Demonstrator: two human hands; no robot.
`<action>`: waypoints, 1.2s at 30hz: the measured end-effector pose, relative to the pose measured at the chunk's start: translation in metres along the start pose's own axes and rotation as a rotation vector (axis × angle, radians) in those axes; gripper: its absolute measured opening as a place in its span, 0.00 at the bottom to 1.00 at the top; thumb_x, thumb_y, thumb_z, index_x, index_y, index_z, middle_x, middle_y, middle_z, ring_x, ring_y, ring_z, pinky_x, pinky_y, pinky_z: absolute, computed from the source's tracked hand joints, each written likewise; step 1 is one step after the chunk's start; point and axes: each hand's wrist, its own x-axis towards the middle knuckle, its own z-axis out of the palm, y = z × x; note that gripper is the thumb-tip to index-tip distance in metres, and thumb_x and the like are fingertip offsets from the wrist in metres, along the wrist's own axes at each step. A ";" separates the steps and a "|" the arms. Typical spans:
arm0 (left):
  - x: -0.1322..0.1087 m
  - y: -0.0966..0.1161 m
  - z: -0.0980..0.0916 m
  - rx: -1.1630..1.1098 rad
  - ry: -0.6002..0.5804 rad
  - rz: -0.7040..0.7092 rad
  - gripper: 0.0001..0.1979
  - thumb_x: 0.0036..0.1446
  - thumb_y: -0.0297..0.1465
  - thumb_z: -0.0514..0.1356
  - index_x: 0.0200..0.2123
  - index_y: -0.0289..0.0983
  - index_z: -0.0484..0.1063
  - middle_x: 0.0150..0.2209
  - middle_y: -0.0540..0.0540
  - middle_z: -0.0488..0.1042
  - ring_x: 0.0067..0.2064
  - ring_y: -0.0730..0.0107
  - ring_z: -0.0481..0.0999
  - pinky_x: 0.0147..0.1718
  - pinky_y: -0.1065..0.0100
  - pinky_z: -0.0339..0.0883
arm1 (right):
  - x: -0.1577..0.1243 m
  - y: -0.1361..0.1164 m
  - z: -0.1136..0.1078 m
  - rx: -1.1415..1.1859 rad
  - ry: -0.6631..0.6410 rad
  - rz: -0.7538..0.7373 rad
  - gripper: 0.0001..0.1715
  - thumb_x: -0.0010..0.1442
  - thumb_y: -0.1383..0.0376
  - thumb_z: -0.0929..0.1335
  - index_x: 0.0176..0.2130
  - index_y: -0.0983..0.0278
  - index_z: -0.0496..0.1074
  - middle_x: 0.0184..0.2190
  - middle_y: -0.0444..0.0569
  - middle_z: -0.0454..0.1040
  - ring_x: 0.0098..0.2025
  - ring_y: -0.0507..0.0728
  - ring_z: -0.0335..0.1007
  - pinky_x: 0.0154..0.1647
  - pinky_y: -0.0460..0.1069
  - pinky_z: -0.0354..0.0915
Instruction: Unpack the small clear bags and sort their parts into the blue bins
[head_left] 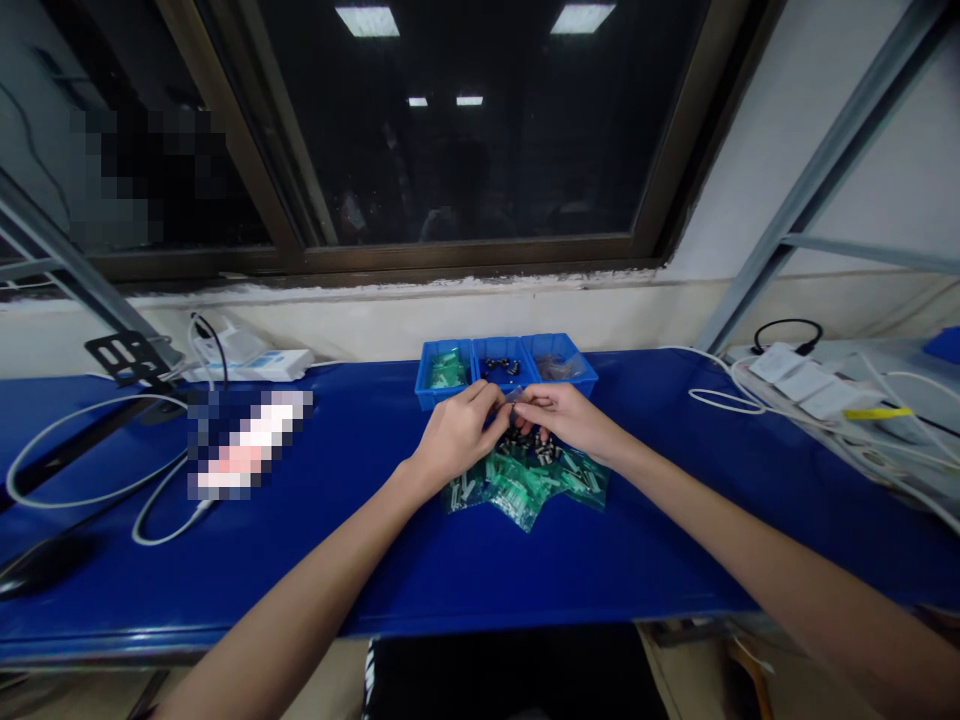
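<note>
watching the head feed from afar, i see the work sitting right at the fingertips. the left hand (457,435) and the right hand (570,418) are drawn together over the table, both curled in toward a small pale piece (514,396) that is too tiny for me to make out. the fingers look closed into a pinch, but they crowd together so tightly that i cannot tell whether one hand or both actually grip it. my read of the step is fine handling of this one little part, right above a heap of green plastic bags (525,492) on the blue table top (300,570), with small dark parts (529,446) bunched just under the hands. just beyond the hands, three blue bins stand side by side: the left bin (431,392) holds green bags, the middle bin (499,343) holds dark parts, and the right bin (579,374) holds something in clear plastic. the next move calls for a steady, narrow pinch, since the piece is tiny and the heap lies directly below it. a white cable (90,403) loops across the far left of the view, well apart from the hands.
</note>
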 end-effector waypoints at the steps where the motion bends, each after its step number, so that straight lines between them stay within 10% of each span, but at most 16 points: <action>1: 0.000 0.000 0.001 -0.016 -0.001 0.014 0.07 0.66 0.32 0.52 0.36 0.36 0.66 0.33 0.47 0.70 0.32 0.71 0.71 0.31 0.67 0.67 | 0.000 0.000 0.000 -0.009 0.013 -0.012 0.11 0.61 0.59 0.69 0.31 0.63 0.72 0.26 0.47 0.72 0.28 0.53 0.69 0.23 0.47 0.61; 10: -0.003 -0.004 0.006 -0.088 -0.002 0.026 0.23 0.62 0.30 0.59 0.58 0.38 0.58 0.44 0.44 0.72 0.36 0.69 0.75 0.35 0.65 0.73 | -0.002 -0.007 -0.001 0.038 0.162 -0.017 0.18 0.57 0.56 0.71 0.23 0.62 0.67 0.19 0.42 0.59 0.21 0.49 0.53 0.23 0.49 0.50; 26: -0.002 -0.004 0.007 0.013 0.099 0.017 0.10 0.67 0.32 0.53 0.37 0.37 0.72 0.38 0.45 0.70 0.40 0.67 0.72 0.39 0.64 0.69 | -0.001 -0.010 0.001 0.000 0.114 0.014 0.14 0.61 0.53 0.67 0.39 0.61 0.71 0.29 0.48 0.71 0.24 0.52 0.65 0.19 0.48 0.58; 36: -0.001 -0.001 0.007 -0.096 0.032 0.007 0.07 0.66 0.33 0.54 0.40 0.36 0.69 0.34 0.47 0.73 0.37 0.68 0.72 0.34 0.67 0.66 | 0.001 0.001 -0.003 -0.099 0.085 -0.089 0.08 0.60 0.61 0.68 0.31 0.62 0.71 0.25 0.45 0.70 0.27 0.52 0.68 0.26 0.49 0.61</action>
